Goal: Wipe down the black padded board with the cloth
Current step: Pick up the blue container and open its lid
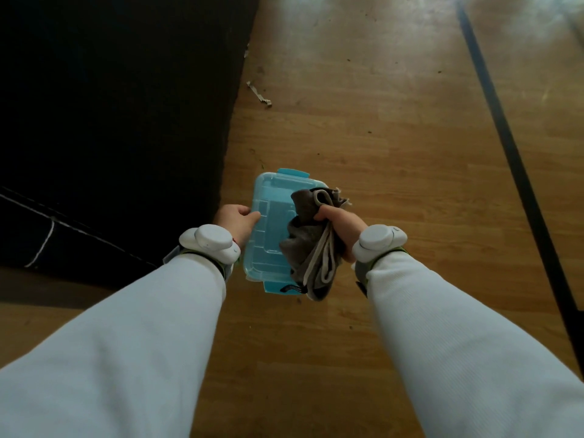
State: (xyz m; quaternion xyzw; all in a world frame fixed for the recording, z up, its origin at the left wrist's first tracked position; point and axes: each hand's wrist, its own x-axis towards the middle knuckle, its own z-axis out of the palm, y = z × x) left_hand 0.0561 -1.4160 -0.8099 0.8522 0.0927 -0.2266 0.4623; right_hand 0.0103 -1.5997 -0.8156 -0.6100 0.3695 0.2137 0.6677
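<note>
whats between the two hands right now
In the head view, a clear blue plastic lidded box sits between left hand and right hand, which grips the grey cloth.

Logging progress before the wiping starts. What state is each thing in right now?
Grey-brown cloth: bunched, gripped in right hand.
Clear blue plastic box: lid on, held by left hand.
Black padded board: untouched, left of both hands.
Wooden floor: littered with small debris.

A: List non-task items.
B: Clear blue plastic box (268, 222), lid on, blue latches at both ends, between the two hands. Wooden floor (379, 153) beneath.
A: Floor condition?
B: Paper scrap (259, 95) well beyond the hands. Black line (512, 153) running along the boards, right of the right hand.
</note>
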